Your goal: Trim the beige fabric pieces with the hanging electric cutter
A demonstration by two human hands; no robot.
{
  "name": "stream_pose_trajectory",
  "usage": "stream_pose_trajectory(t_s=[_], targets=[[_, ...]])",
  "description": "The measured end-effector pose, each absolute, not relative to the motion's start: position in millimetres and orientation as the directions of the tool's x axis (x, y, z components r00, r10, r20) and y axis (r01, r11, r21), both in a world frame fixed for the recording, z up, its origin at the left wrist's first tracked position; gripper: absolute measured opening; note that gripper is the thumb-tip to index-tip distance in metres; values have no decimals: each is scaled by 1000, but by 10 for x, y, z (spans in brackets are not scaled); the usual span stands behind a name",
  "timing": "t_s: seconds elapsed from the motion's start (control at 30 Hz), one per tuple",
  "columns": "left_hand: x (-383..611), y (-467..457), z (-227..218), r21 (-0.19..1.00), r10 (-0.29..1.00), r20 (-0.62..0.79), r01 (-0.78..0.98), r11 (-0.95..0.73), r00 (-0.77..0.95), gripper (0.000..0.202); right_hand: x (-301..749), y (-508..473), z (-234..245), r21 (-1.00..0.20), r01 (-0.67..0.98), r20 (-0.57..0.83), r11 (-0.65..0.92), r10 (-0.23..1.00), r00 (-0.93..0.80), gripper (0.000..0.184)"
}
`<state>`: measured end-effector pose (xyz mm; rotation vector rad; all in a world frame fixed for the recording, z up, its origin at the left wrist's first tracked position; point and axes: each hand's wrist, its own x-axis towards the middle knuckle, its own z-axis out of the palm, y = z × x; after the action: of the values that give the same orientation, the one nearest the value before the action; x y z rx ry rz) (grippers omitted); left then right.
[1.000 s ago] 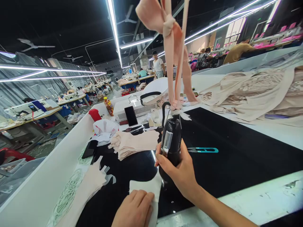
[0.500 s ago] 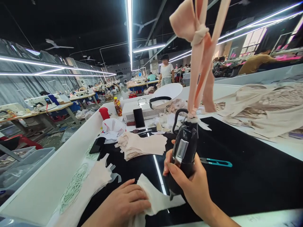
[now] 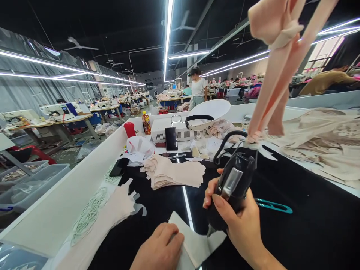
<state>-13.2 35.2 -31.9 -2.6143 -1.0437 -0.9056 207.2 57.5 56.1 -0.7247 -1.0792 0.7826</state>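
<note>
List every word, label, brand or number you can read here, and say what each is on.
No text can be read.
Bottle: label too small and blurred.
Back wall: small pale marks like lettering, too small to read.
Black handheld tool in the right hand: no lettering can be made out on it.

Above the grip (image 3: 246, 228), strip lights (image 3: 168, 22) and fans (image 3: 74, 42) hang under a dark ceiling (image 3: 112, 22), grey curtains (image 3: 17, 43) drape far to its left behind sewing tables (image 3: 67, 120) on a littered floor (image 3: 66, 149), and a bright window (image 3: 323, 52) stands far right of it.
</note>
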Motion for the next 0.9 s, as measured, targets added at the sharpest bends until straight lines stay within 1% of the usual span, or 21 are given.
stream_pose_trajectory(t_s=[0.03, 0.1, 0.13, 0.2, 0.3, 0.37, 0.5, 0.67, 0.83, 0.9], targets=[[-128, 364, -316, 49, 543, 593, 646, -762, 595, 28, 2087, 566, 559, -819, -192, 490, 541, 833, 256, 39], [-129, 402, -235, 71, 527, 497, 573, -816, 689, 26, 2118, 534, 558, -810, -200, 510, 552, 830, 226, 38], [-131, 425, -174, 85, 505, 478, 534, -841, 719, 25, 2129, 510, 562, -808, -211, 510, 550, 832, 217, 38], [-132, 469, -58, 112, 473, 462, 479, -871, 751, 23, 2133, 448, 579, -811, -241, 485, 532, 844, 230, 39], [-128, 513, 50, 132, 452, 451, 443, -887, 770, 21, 2094, 341, 612, -822, -301, 409, 483, 869, 278, 43], [-120, 530, 80, 164, 472, 425, 447, -879, 772, 21, 2062, 284, 622, -829, -325, 364, 455, 881, 303, 47], [-65, 577, 71, 209, 551, 420, 513, -832, 722, 29, 2046, 234, 612, -834, -335, 339, 438, 886, 316, 50], [70, 672, -44, 160, 528, 469, 520, -839, 708, 29, 2069, 205, 610, -840, -322, 336, 436, 885, 322, 50], [66, 692, -78, 105, 496, 429, 504, -857, 755, 25, 2070, 119, 627, -839, -325, 328, 436, 882, 338, 51], [21, 680, -59, 110, 492, 412, 494, -862, 767, 25, 2070, 84, 642, -846, -321, 315, 427, 884, 346, 51]])
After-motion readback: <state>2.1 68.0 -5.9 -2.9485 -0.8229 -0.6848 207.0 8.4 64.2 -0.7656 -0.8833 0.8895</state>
